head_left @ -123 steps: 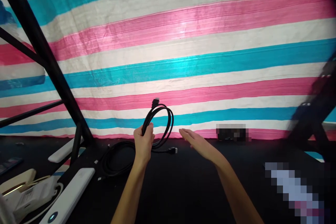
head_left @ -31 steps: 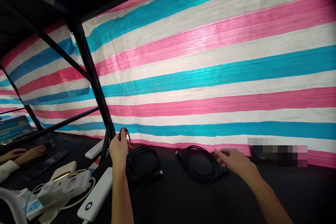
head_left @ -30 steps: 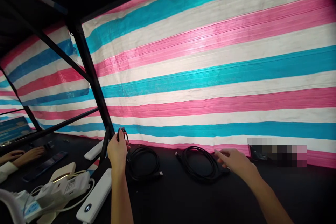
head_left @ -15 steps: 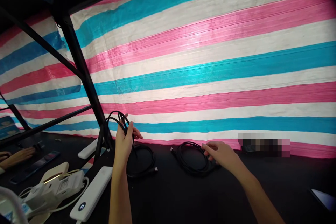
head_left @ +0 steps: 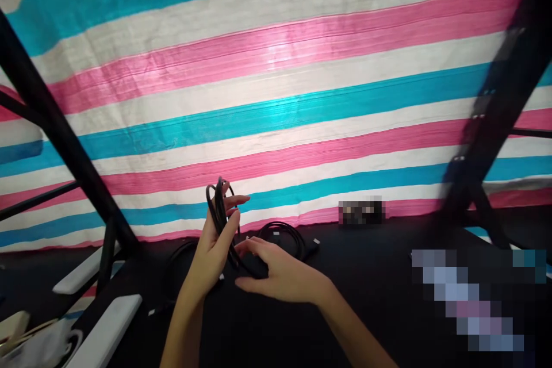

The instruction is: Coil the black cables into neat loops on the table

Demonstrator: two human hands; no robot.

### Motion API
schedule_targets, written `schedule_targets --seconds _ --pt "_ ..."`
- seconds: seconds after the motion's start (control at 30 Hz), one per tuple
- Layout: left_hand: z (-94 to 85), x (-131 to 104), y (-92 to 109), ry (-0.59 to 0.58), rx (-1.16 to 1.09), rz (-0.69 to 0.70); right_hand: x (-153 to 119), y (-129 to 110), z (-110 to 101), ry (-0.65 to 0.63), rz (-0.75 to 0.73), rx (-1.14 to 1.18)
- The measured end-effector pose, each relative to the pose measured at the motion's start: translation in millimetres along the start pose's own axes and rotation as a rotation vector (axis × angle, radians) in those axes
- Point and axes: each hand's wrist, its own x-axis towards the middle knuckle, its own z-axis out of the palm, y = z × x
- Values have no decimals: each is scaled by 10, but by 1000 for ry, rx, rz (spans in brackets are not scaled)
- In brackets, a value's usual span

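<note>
My left hand [head_left: 218, 238] is closed around a coiled black cable [head_left: 219, 204], whose loops stand up above the table between thumb and fingers. Just to its right, my right hand [head_left: 276, 270] reaches in with thumb and fingers apart, the fingertips close by the lower part of that coil. Whether they touch it I cannot tell. Behind my right hand lies a second coiled cable [head_left: 287, 227] with a pale metal plug end. A third coiled cable [head_left: 168, 264] rests to the left, partly hidden by my left forearm.
Two white power banks [head_left: 107, 328] lie at the left, near a white adapter with cords [head_left: 43, 345]. Black frame posts [head_left: 64, 144] rise at both sides. A striped plastic sheet [head_left: 276, 126] hangs behind the black table [head_left: 259, 333]. Blurred-out items sit at the right.
The view has turned to the right. My right hand has left the coil on the table and come over to the cable in my left hand, which stays held.
</note>
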Motion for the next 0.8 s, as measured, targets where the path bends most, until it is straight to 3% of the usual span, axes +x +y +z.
schedule_targets --seconds 0.1,0.27,0.47,0.57,0.67,0.8 --pt "33 14 7 40 18 35 41 56 -46 76 -10 -17" --pt "17 86 -29 42 -17 -42 38 133 -264 117 44 127" --pt "-32 49 62 -21 -123 -138 -157 -13 -515 289 19 180" --pt "-136 30 146 52 -177 -133 -316 -72 -703 371 39 156" --pt "-304 31 225 223 -319 -122 -520 -73 -931 615 20 59" --pt "-595 3 309 431 -679 -119 -858 -68 -1216 1105 -11 98"
